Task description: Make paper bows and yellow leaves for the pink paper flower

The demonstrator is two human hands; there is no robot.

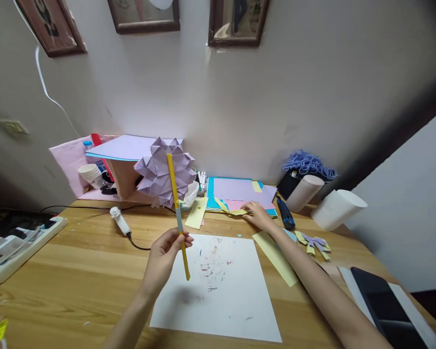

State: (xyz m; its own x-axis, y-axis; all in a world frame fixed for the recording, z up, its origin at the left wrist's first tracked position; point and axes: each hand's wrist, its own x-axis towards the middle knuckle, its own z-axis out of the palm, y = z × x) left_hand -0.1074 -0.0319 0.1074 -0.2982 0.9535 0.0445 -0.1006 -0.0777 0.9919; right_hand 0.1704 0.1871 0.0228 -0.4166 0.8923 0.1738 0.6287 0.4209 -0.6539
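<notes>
My left hand [169, 245], closed, grips a thin yellow stick [173, 186] with a pale blue band around its middle. The stick stands nearly upright above a white sheet [225, 291] marked with coloured smudges. Behind its upper part shows a folded purple paper ball [154, 167]; whether the two touch, I cannot tell. At the back of the table, my right hand [257, 215] has its fingers on the end of a curled yellow paper strip [236, 212]. This strip lies on the front edge of a stack of coloured paper [232, 188].
A white corded tool [119, 220] and a power strip [54, 225] are on the left. Yellow paper [276, 259], a blue-black cutter or stapler [285, 213], a paper bow [314, 244], white rolls [337, 208] and a black tablet [388, 305] lie right.
</notes>
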